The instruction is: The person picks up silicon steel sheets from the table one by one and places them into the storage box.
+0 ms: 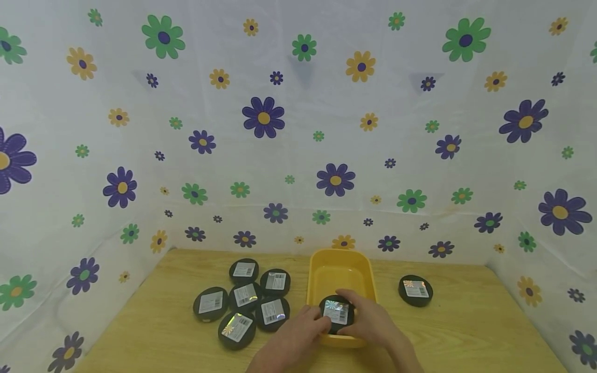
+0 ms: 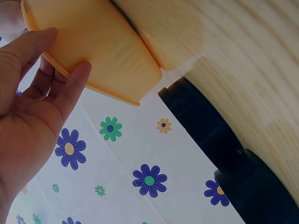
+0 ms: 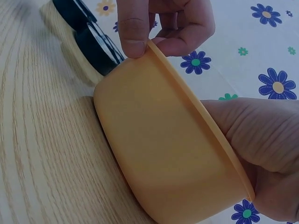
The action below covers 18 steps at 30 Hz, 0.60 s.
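A flat round black container with a shiny white label is over the front end of a yellow plastic bin. My right hand grips this container from the right, thumb at its near edge and fingers at its far edge. In the right wrist view the bin wall hides the container and the right fingertips. At the bin's front left corner my left hand holds the rim, with fingers on both sides of the wall in the left wrist view. Its fingertips overlap the container's left edge in the head view.
Several like black containers lie label up in a group left of the bin. Another black container lies to the right. All stand on a wooden table, enclosed by a flower-printed white sheet.
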Each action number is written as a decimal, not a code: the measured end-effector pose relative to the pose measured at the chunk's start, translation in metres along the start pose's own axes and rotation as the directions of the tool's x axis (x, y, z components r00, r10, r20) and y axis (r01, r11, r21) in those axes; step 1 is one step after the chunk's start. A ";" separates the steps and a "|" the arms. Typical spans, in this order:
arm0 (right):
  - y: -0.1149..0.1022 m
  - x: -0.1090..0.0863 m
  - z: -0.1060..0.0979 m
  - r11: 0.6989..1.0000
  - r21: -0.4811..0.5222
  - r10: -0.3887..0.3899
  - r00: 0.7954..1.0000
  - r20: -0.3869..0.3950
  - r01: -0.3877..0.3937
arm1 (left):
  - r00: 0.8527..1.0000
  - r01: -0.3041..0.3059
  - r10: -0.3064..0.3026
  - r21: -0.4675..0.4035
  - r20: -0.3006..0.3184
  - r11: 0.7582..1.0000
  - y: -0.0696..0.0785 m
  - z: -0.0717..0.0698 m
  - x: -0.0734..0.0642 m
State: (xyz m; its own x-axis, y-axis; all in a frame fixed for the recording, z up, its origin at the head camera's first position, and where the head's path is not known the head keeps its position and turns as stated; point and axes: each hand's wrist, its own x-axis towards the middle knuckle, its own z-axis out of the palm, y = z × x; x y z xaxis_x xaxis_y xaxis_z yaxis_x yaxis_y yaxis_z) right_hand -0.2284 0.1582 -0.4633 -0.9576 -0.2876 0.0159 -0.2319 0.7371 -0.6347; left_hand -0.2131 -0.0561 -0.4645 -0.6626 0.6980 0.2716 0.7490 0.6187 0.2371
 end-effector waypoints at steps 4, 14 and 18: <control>0.003 0.002 0.000 1.000 -0.001 -0.021 1.000 0.017 0.021 | 1.000 0.008 -0.008 -0.002 0.011 1.000 0.000 0.000 0.000; 0.009 0.004 0.001 0.997 0.029 -0.071 0.997 0.036 0.070 | 1.000 -0.004 0.004 0.037 0.005 0.999 0.001 0.000 0.001; 0.010 0.005 0.001 0.997 0.034 -0.066 0.997 0.042 0.065 | 1.000 -0.008 0.009 0.035 -0.006 0.999 0.000 0.000 0.001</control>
State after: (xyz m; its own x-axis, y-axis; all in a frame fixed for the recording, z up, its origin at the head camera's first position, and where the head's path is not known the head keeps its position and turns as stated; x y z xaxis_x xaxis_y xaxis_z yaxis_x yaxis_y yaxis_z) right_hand -0.2350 0.1634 -0.4700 -0.9321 -0.3612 0.0252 -0.2874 0.6958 -0.6582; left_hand -0.2133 -0.0553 -0.4646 -0.6561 0.7013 0.2788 0.7539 0.6252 0.2017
